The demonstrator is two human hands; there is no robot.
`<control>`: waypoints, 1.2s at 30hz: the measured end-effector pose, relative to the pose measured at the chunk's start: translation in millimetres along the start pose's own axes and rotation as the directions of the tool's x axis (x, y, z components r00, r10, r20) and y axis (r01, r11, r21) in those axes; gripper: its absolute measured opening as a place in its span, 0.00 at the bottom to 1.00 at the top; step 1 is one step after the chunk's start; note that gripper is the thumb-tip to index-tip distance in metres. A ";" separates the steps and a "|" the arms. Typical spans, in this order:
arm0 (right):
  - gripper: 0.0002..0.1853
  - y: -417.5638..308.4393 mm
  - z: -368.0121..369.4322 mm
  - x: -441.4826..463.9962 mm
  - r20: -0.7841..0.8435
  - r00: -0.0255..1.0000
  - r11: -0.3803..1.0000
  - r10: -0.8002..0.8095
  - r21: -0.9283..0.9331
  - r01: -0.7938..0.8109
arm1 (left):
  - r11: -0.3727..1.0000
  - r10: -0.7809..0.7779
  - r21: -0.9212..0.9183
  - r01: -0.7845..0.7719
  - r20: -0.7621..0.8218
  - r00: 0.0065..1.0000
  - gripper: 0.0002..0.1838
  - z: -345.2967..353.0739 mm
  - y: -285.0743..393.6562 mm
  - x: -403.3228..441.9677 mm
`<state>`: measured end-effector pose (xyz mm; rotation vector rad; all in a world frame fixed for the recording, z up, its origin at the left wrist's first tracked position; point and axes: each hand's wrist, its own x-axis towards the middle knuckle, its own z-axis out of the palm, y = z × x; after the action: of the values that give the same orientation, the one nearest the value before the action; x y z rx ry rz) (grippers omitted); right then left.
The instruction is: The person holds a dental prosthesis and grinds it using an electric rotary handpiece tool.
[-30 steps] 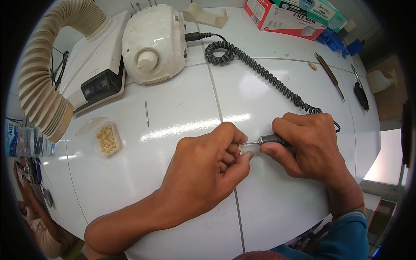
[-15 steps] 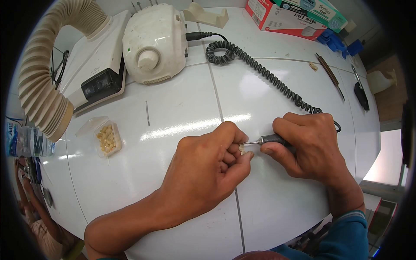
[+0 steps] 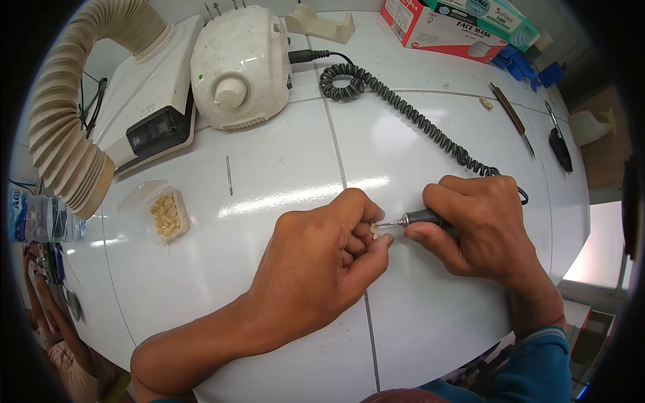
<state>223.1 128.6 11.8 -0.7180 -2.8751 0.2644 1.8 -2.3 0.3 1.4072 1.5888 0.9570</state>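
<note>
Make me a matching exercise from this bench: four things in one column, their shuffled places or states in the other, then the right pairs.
Things:
1. handpiece
2. small pale piece
3. black coiled cord
4. plastic box

Places or states:
A. plugged into the white control unit
B. pinched in the left hand
C. filled with yellowish pieces
D. gripped in the right hand

Pairs: 1-D, 2-B, 3-A, 4-C

Handpiece (image 3: 422, 216) black; small piece (image 3: 375, 235) ivory; sleeve (image 3: 535, 363) teal, cuff (image 3: 547, 334) pale-striped.
</note>
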 end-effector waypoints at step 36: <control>0.29 -0.2 -0.6 0.3 0.007 1.000 1.000 -0.002 -0.005 0.002 | 1.000 0.001 0.000 -0.001 -0.001 1.000 0.13 0.0 0.0 0.0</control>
<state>222.9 128.7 12.4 -0.7158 -2.8843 0.2604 1.8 -2.3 0.3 1.4083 1.5887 0.9586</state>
